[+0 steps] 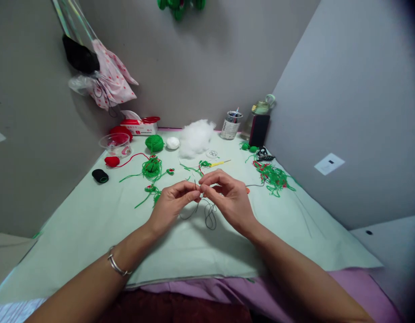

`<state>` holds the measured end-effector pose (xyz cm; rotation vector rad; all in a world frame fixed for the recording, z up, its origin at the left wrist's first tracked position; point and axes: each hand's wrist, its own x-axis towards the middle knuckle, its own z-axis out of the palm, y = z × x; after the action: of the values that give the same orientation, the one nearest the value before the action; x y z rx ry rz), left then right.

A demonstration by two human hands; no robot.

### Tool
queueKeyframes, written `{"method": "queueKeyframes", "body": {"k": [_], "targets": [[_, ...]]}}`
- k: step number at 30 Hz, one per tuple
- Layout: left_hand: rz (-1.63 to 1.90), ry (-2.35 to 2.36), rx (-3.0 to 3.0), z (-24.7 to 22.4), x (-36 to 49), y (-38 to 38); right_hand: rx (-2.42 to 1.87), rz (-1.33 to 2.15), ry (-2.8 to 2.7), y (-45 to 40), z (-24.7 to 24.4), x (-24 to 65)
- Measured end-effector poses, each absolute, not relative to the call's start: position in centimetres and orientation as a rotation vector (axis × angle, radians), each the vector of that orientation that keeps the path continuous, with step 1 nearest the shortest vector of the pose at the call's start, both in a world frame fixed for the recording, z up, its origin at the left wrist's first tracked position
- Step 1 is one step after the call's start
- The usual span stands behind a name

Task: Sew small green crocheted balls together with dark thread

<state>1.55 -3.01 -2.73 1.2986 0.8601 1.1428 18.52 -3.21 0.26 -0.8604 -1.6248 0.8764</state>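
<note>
Above the middle of the table, my left hand [175, 199] pinches a thin dark sewing needle [195, 184] that points upward between thumb and forefinger. My right hand [227, 195] meets it there, its thumb and fingertips closed together beside the needle, apparently on the black thread [210, 217]. Loops of that thread dangle below the two hands. Just behind them lie a yellow-handled crochet hook [218, 164] and a small green and red crocheted piece [204, 164]. Something orange shows partly behind my right hand.
Green crocheted pieces [151, 168] lie to the left, a tangle of green and red yarn [274, 177] to the right. Behind are a green yarn ball [154, 143], white stuffing [197, 138], a plastic tub [116, 147], a tin [231, 125] and a phone [259, 131]. A black spool [100, 176] lies left.
</note>
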Motion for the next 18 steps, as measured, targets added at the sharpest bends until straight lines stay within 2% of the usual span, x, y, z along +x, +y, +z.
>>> {"method": "queueKeyframes", "body": {"k": [12,18], "targets": [[1.124,0.895,1.360,-2.71,1.25,-2.93,-0.831,0.582,-1.764,-3.28,-0.02,18.62],[1.107,0.935,1.421,-2.56,1.14,-2.95,-0.831,0.558,-1.790,-3.20,-0.06,18.77]]}}
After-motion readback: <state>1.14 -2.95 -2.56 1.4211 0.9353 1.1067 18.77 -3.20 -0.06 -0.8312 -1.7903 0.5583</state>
